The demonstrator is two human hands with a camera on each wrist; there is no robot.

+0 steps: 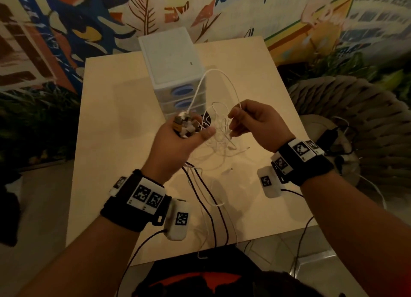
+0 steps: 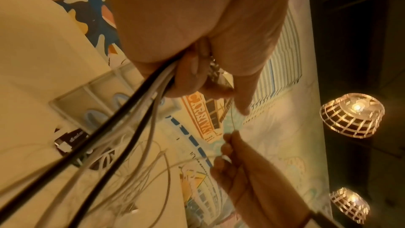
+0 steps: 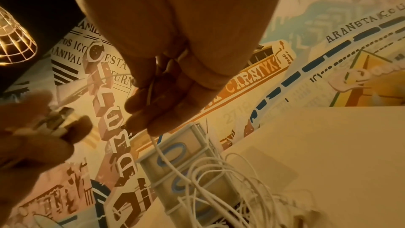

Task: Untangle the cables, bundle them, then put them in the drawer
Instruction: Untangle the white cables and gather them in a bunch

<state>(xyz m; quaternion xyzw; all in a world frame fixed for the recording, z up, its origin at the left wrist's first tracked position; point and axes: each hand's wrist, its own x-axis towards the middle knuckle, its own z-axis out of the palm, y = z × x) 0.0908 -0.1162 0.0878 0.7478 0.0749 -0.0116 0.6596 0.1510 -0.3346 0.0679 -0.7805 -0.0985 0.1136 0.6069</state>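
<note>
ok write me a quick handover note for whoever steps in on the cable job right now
Left hand: grips a bunch of cable plug ends, raised above the table.
Right hand: pinches one white cable that loops up from the left hand's bunch.
The tangle of white cables hangs between the hands; black cables trail over the table's near edge.
Drawer unit: at the table's far side, drawers shut.
Done: nothing bundled.
Left: untangle, bundle, put in drawer.

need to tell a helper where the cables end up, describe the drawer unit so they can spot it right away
Look at the pale wooden table in front of the painted mural wall. At its far edge, just beyond the person's raised hands, stands the small plastic drawer unit. It is the only boxy thing there: a flat white top and stacked translucent drawers with blue oval handles.
</note>
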